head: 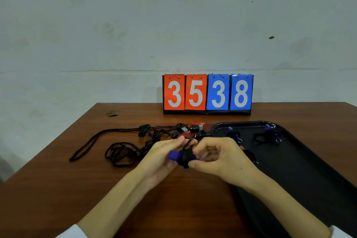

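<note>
Brown tabletop (pixel 58 189) lies beneath both hands. Between them, a blue whistle (pixel 174 155) wrapped in black cord (pixel 185 157) is pinched by the left hand (pixel 164 157) and right hand (pixel 218 157). Right of them sits a black tray (pixel 309 170); beyond, a scoreboard (pixel 207 93).

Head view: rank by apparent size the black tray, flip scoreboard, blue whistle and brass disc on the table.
1. black tray, near the camera and cropped by the frame
2. flip scoreboard
3. blue whistle, partly hidden
4. brass disc
</note>
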A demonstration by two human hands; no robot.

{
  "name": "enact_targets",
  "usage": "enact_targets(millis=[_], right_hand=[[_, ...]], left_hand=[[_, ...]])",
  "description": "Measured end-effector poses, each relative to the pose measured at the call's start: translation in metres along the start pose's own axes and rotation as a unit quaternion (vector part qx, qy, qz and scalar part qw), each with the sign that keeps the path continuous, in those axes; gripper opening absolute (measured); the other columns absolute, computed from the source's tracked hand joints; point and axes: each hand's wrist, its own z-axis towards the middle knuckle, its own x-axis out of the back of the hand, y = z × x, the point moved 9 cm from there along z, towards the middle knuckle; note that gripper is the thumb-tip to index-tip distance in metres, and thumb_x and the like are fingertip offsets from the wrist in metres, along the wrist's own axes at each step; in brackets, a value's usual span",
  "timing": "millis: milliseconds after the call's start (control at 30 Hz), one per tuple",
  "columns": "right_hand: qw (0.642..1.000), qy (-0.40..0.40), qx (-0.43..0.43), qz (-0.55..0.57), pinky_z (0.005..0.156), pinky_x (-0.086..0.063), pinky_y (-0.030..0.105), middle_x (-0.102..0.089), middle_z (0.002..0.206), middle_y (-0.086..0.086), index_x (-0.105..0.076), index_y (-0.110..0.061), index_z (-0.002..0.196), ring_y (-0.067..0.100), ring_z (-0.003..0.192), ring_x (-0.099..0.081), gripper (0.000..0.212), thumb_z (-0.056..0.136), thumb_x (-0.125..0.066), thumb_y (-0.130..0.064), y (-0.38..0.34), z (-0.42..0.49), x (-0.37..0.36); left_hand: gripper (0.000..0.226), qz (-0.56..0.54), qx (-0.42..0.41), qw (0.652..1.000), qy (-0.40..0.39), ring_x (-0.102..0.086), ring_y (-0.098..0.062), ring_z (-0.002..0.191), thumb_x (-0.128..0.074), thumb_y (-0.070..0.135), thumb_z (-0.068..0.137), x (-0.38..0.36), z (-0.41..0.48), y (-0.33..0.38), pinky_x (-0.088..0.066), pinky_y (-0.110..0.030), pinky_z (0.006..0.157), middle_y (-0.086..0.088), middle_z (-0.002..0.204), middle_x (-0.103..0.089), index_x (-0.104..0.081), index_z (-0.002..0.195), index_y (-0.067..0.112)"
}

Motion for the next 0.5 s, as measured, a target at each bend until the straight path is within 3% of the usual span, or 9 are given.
enact_targets(millis=[100,167,233,300,400,500], right_hand=[[0.997,0.052,-0.018,0.053,0.073,-0.056,0.024,-0.072,0.082,0.001,-0.066,-0.018,0.081,0.011,0.074,-0.068,0.016,0.071,-0.076,-0.012,0.003,0.002,0.015],[0.992,0.090,-0.030,0.079,0.073,-0.057,0.026,-0.072,0.080,0.004,-0.066,-0.016,0.081,0.015,0.074,-0.069,0.015,0.070,-0.075,-0.010,0.007,0.003,0.025],[0.988,0.128,-0.045,0.078,0.073,-0.057,0.028,-0.072,0.080,0.004,-0.066,-0.015,0.082,0.015,0.074,-0.070,0.015,0.071,-0.075,-0.011,0.012,0.003,0.033],[0.986,0.151,-0.053,0.054,0.072,-0.057,0.024,-0.072,0.079,0.001,-0.067,-0.015,0.084,0.011,0.073,-0.069,0.015,0.071,-0.075,-0.012,0.016,0.003,0.037],[0.983,0.176,-0.049,0.019,0.066,-0.053,0.015,-0.069,0.075,-0.004,-0.067,-0.017,0.081,0.004,0.067,-0.066,0.014,0.072,-0.076,-0.014,0.015,0.002,0.038],[0.975,0.216,-0.047,-0.023,0.064,-0.051,0.010,-0.067,0.074,-0.008,-0.066,-0.018,0.082,0.002,0.067,-0.064,0.015,0.072,-0.076,-0.015,0.013,-0.001,0.045]], left_hand=[[0.029,0.140,-0.077,0.986,0.042,-0.066,-0.006,0.080,-0.049,0.021,0.093,-0.001,-0.005,0.015,-0.043,-0.027,0.086,0.001,0.081,-0.073,-0.072,0.084,0.007],[0.031,0.252,-0.129,0.957,0.064,-0.056,0.004,0.061,-0.050,0.015,0.093,-0.006,-0.011,0.026,-0.042,-0.017,0.074,0.013,0.060,-0.064,-0.070,0.070,0.017],[0.024,0.307,-0.175,0.933,0.065,-0.059,0.004,0.066,-0.057,0.009,0.089,-0.015,-0.014,0.033,-0.043,-0.007,0.067,0.014,0.065,-0.065,-0.069,0.073,0.022],[0.021,0.341,-0.207,0.914,0.073,-0.064,0.004,0.078,-0.065,0.006,0.083,-0.017,-0.016,0.036,-0.046,-0.006,0.071,0.013,0.079,-0.068,-0.068,0.079,0.027],[0.021,0.323,-0.230,0.913,0.099,-0.067,-0.001,0.081,-0.070,0.003,0.079,-0.015,-0.018,0.039,-0.049,-0.010,0.072,0.008,0.083,-0.071,-0.071,0.078,0.024],[0.018,0.188,-0.203,0.953,0.124,-0.071,-0.017,0.085,-0.070,0.000,0.077,-0.007,-0.017,0.034,-0.055,-0.020,0.074,-0.006,0.087,-0.075,-0.072,0.090,0.012]])
